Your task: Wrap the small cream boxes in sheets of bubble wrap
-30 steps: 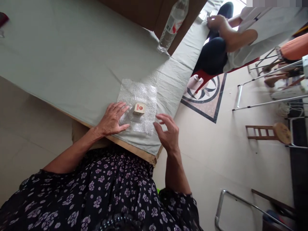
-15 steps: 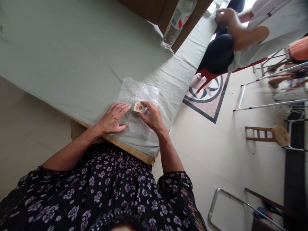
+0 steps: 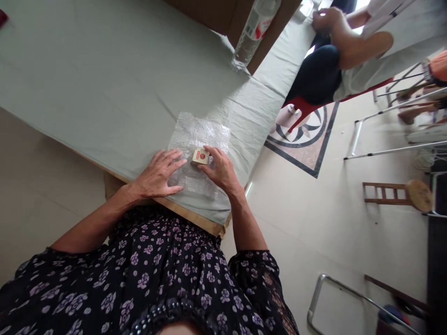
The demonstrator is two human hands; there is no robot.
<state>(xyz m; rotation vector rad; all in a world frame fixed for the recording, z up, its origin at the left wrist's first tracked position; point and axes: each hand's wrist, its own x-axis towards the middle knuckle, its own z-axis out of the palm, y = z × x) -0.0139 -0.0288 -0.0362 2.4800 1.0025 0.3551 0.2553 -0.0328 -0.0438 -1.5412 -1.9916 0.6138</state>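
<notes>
A small cream box with red print [image 3: 200, 157] rests on a sheet of bubble wrap [image 3: 200, 130]. My right hand [image 3: 220, 170] grips the box from its right side, thumb at the near edge and fingers at the far edge. To the left, my left hand [image 3: 159, 176] lies with fingers spread over the left part of the bubble wrap and the cloth. It holds nothing and is a little apart from the box. The bubble wrap lies flat near the table's corner, partly hidden under both hands.
A pale green cloth covers the table [image 3: 87, 83]. A clear plastic bottle [image 3: 249, 42] lies against a brown cardboard box [image 3: 209, 14] at the far side. Another person [image 3: 349, 51] sits beyond the right edge. A wooden stool [image 3: 394, 193] and metal frames [image 3: 352, 139] are on the floor.
My left hand has shifted slightly left, away from the box, and its fingers have spread. My right hand keeps its hold on the box, which stays nearly in place.
</notes>
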